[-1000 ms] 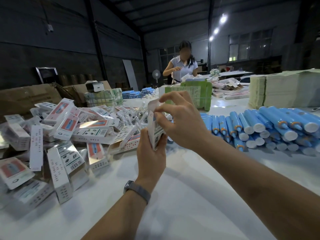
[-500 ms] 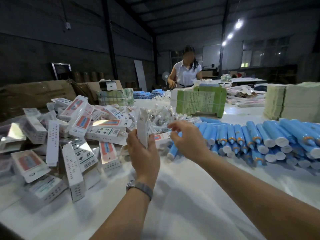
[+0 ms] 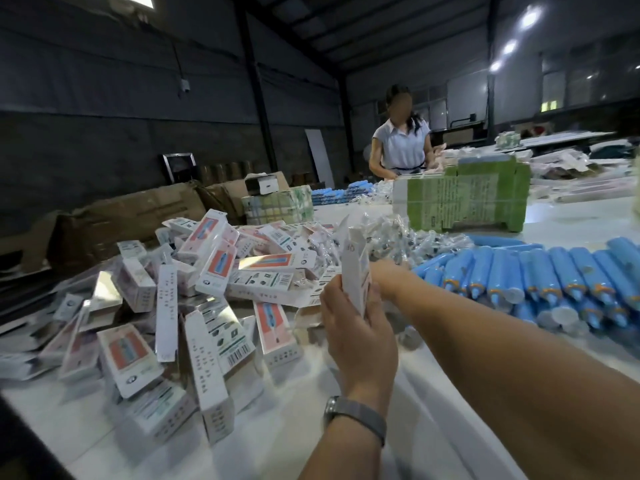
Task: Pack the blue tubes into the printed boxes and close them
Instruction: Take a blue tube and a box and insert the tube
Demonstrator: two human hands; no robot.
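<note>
My left hand grips a white printed box and holds it upright above the table, its top flap up. My right hand reaches in just behind that box. Its fingers are hidden by the box and my left hand, so I cannot see what they hold. A big pile of blue tubes with white caps lies on the right. To the left sits a loose heap of printed boxes.
Small clear plastic packets lie behind the held box. A stack of green flat cartons stands further back. Brown cardboard boxes line the left edge. A person works at the table's far side.
My right hand left the box's top flap, dropped toward the tube pile, and now sits behind the box. The left hand kept its hold. The view swung.
</note>
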